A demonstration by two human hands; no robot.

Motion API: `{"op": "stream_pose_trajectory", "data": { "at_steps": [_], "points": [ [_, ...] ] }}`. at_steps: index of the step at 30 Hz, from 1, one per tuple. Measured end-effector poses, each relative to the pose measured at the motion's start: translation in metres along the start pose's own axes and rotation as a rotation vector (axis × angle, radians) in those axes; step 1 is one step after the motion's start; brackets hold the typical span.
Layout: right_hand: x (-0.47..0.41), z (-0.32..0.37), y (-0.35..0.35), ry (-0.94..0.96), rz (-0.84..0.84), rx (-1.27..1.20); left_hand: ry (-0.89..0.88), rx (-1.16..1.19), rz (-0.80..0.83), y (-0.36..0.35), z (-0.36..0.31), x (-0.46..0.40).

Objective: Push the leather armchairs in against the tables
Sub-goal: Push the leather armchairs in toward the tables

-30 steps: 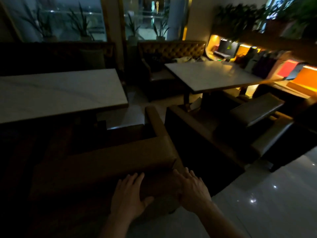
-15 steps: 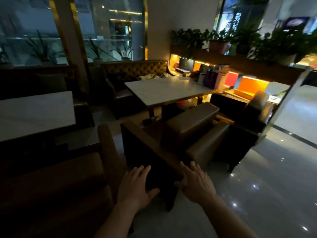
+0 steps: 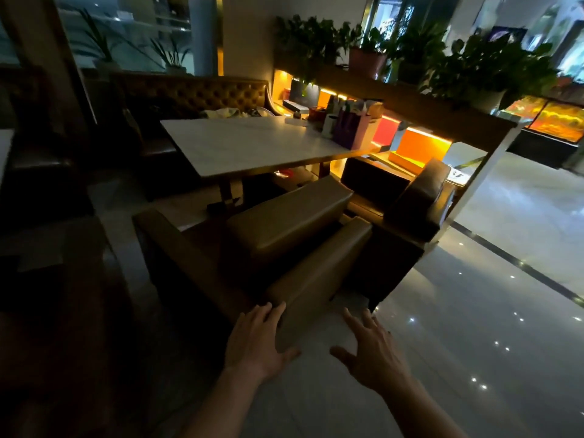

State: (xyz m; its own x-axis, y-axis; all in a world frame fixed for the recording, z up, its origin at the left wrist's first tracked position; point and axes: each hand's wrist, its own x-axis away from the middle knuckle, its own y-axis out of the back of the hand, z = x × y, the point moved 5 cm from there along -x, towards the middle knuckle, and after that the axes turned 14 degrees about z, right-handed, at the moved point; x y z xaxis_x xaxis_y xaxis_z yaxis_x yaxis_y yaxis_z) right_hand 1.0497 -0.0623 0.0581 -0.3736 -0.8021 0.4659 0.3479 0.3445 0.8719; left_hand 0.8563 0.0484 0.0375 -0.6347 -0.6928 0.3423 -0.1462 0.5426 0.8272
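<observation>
A brown leather armchair [image 3: 284, 235] stands in front of me, its seat facing a white marble-topped table [image 3: 252, 143] a short way beyond. My left hand [image 3: 257, 339] rests flat with spread fingers on the near corner of the chair's backrest. Just to the right, my right hand [image 3: 369, 349] hovers open over the floor beside the backrest, touching nothing. A second, darker armchair [image 3: 410, 200] stands to the right of the first, at the same table. In the dark at the far left lies another armchair [image 3: 47, 295], barely visible.
A tufted leather bench [image 3: 196, 96] runs behind the table. A lit shelf unit with bags and potted plants [image 3: 410, 99] borders the table's right side. Glossy tiled floor [image 3: 474, 311] stretches to the right. A second table's edge [image 3: 4, 147] shows at far left.
My view has swung right, from the left armchair to the one at the right-hand table. Both hands left the first chair's back; the left now touches the second chair's backrest corner.
</observation>
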Motion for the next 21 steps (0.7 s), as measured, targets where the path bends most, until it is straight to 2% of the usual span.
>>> {"op": "stream_pose_trajectory", "data": {
  "at_steps": [7, 13, 21],
  "points": [
    [-0.113, -0.056, 0.047, 0.031, 0.045, 0.076, 0.073, 0.049, 0.019, 0.0, -0.018, -0.107],
    [-0.199, -0.063, 0.061, 0.103, 0.104, 0.157, 0.161, 0.079, 0.009, 0.003, -0.015, -0.166],
    [-0.319, -0.076, 0.075, 0.298, 0.177, 0.217, 0.313, 0.092, -0.003, -0.017, -0.022, -0.251]
  ]
}}
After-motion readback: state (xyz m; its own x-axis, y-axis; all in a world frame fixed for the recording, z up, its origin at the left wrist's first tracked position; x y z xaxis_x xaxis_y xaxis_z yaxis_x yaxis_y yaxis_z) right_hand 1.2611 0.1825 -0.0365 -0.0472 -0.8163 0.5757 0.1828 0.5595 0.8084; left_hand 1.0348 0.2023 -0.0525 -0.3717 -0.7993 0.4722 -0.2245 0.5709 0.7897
